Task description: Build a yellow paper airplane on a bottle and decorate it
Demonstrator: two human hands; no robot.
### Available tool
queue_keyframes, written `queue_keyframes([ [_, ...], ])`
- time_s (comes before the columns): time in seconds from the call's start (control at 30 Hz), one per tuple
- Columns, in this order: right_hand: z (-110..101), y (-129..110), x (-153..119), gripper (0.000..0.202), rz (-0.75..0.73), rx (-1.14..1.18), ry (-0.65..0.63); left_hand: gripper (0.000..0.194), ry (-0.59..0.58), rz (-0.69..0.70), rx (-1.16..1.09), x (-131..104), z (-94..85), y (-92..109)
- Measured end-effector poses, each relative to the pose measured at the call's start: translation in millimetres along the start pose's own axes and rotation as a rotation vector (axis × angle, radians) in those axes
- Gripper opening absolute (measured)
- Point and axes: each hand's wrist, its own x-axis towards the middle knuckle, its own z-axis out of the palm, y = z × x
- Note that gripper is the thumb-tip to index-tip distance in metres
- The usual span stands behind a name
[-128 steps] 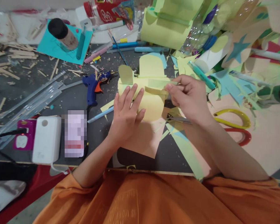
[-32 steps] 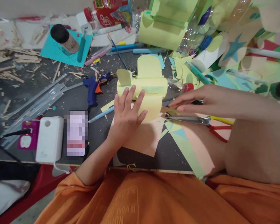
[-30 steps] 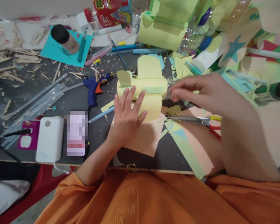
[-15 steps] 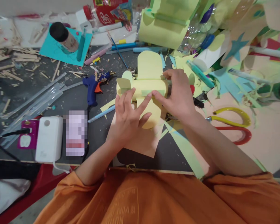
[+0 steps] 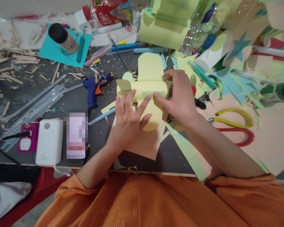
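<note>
A yellow paper airplane [image 5: 150,66] lies in front of me, with a rolled tube body, rounded wings and small tail flaps. A pale green paper strip [image 5: 147,94] runs along its tube. My left hand [image 5: 130,113] is spread, its fingertips resting on the near side of the tube and the near wing. Around the tube's right end curls my right hand [image 5: 180,94], thumb on the near side by the green strip and fingers on the far side. Beneath the near wing is a peach paper sheet [image 5: 142,146].
Left of the plane lie a blue glue gun [image 5: 92,90], clear glue sticks [image 5: 44,104], a white power bank [image 5: 49,142] and a phone [image 5: 77,135]. Scissors [image 5: 246,118] with yellow and red handles are at right. Paper scraps, markers and a red-labelled bottle [image 5: 111,14] crowd the back.
My right thumb and left index fingertip have moved slightly apart along the green strip. The airplane stays in place; the whole view shifts a little.
</note>
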Motion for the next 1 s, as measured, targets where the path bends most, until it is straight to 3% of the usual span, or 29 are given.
queue_keyframes([
  [0.43,6.5,20.5,0.0,0.037,-0.157,0.053,0.074,0.056,0.011,0.006,-0.003,-1.5,2.4,-3.2],
  [0.57,6.5,17.3,-1.7,0.031,-0.136,0.027,0.082,0.056,0.052,-0.013,-0.028,-1.4,5.6,-1.2],
  [0.77,5.0,6.7,-2.6,0.041,-0.055,-0.015,0.036,0.055,0.013,-0.012,0.014,-0.6,5.8,2.7],
  [1.0,5.7,15.1,-1.3,0.046,-0.119,0.029,0.048,0.057,0.040,0.002,0.010,-1.2,7.3,0.9],
])
